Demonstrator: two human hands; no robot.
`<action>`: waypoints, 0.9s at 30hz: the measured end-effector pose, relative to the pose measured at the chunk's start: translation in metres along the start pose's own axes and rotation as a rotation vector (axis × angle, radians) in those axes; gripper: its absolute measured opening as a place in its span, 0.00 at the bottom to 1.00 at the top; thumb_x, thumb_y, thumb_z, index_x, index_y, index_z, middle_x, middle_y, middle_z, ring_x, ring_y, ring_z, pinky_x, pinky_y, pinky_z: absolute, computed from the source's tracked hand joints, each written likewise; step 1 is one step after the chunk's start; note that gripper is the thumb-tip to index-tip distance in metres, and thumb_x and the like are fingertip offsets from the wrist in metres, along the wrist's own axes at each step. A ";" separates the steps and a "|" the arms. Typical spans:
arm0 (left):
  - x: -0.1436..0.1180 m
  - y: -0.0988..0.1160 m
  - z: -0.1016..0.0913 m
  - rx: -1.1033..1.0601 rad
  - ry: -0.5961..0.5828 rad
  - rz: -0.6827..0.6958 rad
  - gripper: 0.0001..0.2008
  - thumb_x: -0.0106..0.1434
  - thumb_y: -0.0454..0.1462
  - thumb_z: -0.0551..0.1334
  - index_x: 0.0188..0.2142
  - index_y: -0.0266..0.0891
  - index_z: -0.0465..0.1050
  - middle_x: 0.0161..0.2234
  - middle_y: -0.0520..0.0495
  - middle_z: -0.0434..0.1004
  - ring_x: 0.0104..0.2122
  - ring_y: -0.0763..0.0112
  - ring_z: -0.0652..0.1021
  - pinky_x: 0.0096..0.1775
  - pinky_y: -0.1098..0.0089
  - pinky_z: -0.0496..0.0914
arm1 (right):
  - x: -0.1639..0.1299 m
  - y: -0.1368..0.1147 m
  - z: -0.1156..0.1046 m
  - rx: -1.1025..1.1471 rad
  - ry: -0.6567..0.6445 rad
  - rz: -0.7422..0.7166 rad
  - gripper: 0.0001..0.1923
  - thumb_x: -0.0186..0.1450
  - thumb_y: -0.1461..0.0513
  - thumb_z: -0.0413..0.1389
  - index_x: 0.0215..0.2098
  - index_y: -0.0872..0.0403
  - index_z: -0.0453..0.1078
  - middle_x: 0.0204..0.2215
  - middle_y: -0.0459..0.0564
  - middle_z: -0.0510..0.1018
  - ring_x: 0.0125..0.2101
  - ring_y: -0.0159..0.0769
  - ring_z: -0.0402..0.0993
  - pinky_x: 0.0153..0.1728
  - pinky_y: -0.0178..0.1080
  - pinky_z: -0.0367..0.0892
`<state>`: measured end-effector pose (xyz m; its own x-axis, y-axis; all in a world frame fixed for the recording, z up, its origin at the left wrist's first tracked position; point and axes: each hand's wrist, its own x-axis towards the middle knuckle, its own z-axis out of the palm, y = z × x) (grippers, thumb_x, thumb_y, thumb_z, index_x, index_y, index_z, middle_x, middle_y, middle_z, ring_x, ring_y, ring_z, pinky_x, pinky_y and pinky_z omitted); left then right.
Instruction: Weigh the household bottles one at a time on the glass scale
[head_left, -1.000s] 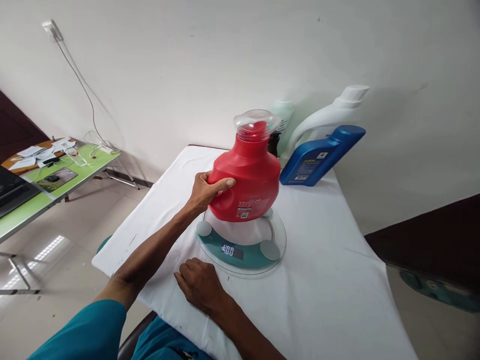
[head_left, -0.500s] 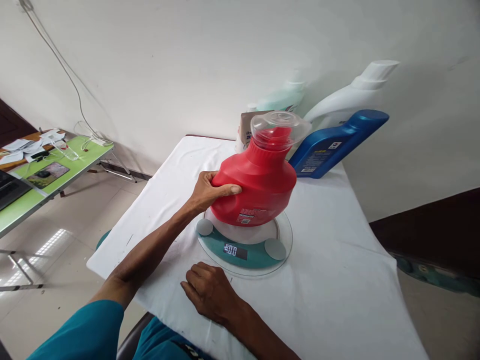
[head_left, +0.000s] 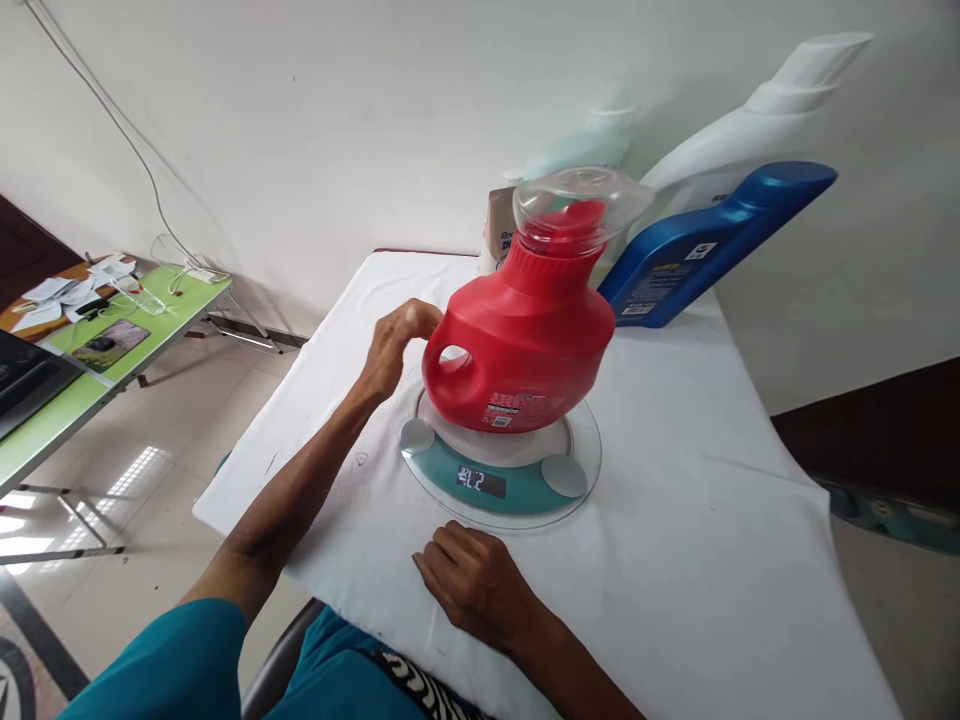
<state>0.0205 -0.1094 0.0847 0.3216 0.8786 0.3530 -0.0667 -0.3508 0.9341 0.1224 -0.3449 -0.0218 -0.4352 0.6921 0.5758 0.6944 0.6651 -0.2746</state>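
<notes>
A red jug-shaped bottle (head_left: 525, 340) with a side handle and a clear plastic cap (head_left: 581, 200) stands upright on a round glass kitchen scale (head_left: 536, 500). Digits glow on the scale's small display (head_left: 481, 481). Just left of the handle is my left hand (head_left: 397, 345), off the grip, fingers reaching toward the bottle's side; their tips are partly hidden, so contact is unclear. My right hand (head_left: 480, 585) rests on the white cloth in front of the scale, fingers curled in with nothing seen in them.
Behind the scale stand a blue bottle (head_left: 705, 245), a white bottle (head_left: 750, 140), a pale green bottle (head_left: 585, 145) and a brown-and-white pack (head_left: 497, 225), close to the wall. A green table (head_left: 176, 300) at left bears papers, a mouse and a laptop.
My left hand has let go of the red bottle's handle and drawn slightly back. The bottle now rests on the scale, and the display digits differ. The view has shifted a little.
</notes>
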 end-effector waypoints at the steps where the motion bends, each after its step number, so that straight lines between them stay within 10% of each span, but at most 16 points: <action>1: -0.002 -0.006 -0.006 0.022 0.076 -0.015 0.36 0.63 0.70 0.52 0.32 0.40 0.76 0.35 0.42 0.77 0.37 0.64 0.77 0.40 0.65 0.73 | -0.004 0.000 -0.007 -0.001 0.034 0.018 0.19 0.74 0.70 0.51 0.24 0.51 0.62 0.21 0.44 0.66 0.24 0.34 0.60 0.26 0.40 0.53; 6: -0.016 -0.048 -0.026 0.057 0.305 -0.112 0.32 0.68 0.64 0.51 0.32 0.40 0.75 0.36 0.43 0.77 0.35 0.67 0.76 0.39 0.65 0.72 | -0.023 0.027 -0.048 -0.065 0.420 0.228 0.19 0.70 0.69 0.59 0.26 0.49 0.58 0.19 0.39 0.62 0.20 0.30 0.57 0.24 0.36 0.54; 11: -0.026 -0.073 -0.022 0.063 0.319 -0.133 0.28 0.70 0.61 0.54 0.33 0.40 0.73 0.36 0.44 0.76 0.35 0.67 0.74 0.40 0.65 0.71 | -0.016 0.088 -0.071 -0.083 0.719 0.981 0.13 0.69 0.52 0.58 0.35 0.52 0.68 0.30 0.48 0.74 0.28 0.36 0.68 0.31 0.39 0.63; 16: -0.032 -0.079 -0.014 0.121 0.259 -0.112 0.28 0.72 0.60 0.50 0.32 0.41 0.72 0.35 0.44 0.75 0.35 0.66 0.74 0.41 0.64 0.71 | 0.005 0.128 -0.069 0.113 0.694 1.154 0.16 0.60 0.51 0.58 0.38 0.53 0.72 0.41 0.54 0.77 0.38 0.43 0.73 0.37 0.43 0.68; 27: -0.037 -0.085 -0.010 0.202 0.185 -0.082 0.28 0.74 0.58 0.48 0.32 0.40 0.72 0.33 0.44 0.76 0.36 0.65 0.75 0.42 0.63 0.71 | -0.011 0.157 -0.070 0.289 0.589 1.338 0.16 0.55 0.50 0.62 0.35 0.51 0.75 0.29 0.47 0.79 0.31 0.40 0.74 0.33 0.41 0.67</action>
<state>0.0051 -0.1085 -0.0075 0.1387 0.9444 0.2981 0.1479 -0.3173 0.9367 0.2768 -0.2675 -0.0173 0.7543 0.6563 -0.0193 0.2164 -0.2763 -0.9364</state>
